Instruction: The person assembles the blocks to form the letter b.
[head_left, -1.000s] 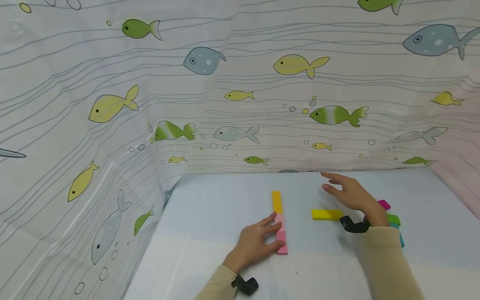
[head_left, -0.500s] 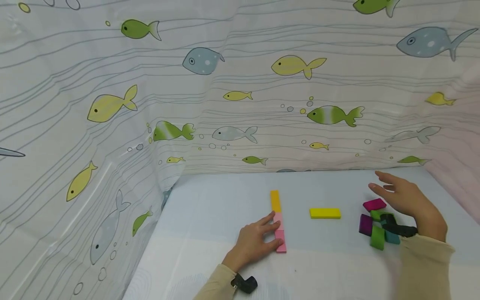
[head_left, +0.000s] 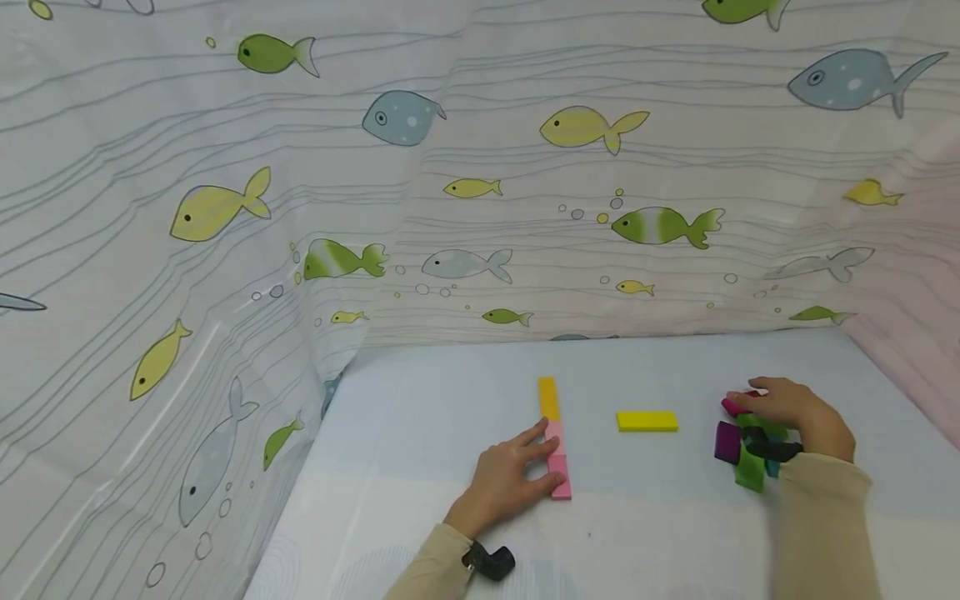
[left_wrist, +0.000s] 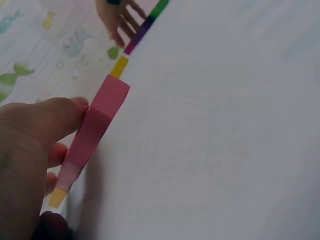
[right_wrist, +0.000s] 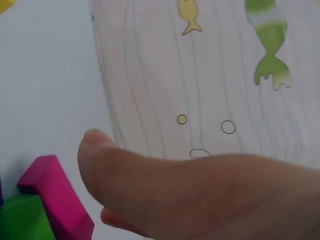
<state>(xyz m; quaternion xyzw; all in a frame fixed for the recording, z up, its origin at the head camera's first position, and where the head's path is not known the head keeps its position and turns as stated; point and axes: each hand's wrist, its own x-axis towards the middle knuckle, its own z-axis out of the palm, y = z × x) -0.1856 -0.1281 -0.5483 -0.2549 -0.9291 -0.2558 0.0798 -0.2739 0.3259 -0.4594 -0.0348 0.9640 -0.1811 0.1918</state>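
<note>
Beside a straight row of blocks on the table, my left hand [head_left: 504,482] rests with fingers spread against the row's left side. That row has an orange block [head_left: 550,400] at the far end, a light pink block [head_left: 556,439] in the middle and a pink block [head_left: 562,482] nearest me. The left wrist view has the thumb touching the side of the pink row [left_wrist: 92,127]. At the right, my right hand [head_left: 806,414] hovers over a loose pile, its fingertips at a magenta block [head_left: 730,407]. In the right wrist view the thumb is apart from that magenta block [right_wrist: 62,200].
A yellow block [head_left: 647,422] lies crosswise between the row and the pile. The pile also has a purple block [head_left: 727,442], green blocks [head_left: 749,471] and a teal block [head_left: 772,468], partly covered by my right wrist. Fish-printed sheeting [head_left: 480,225] hangs behind the table.
My right hand has moved right, past the yellow block, then come down over the pile to the magenta block. My left hand stays at the row.
</note>
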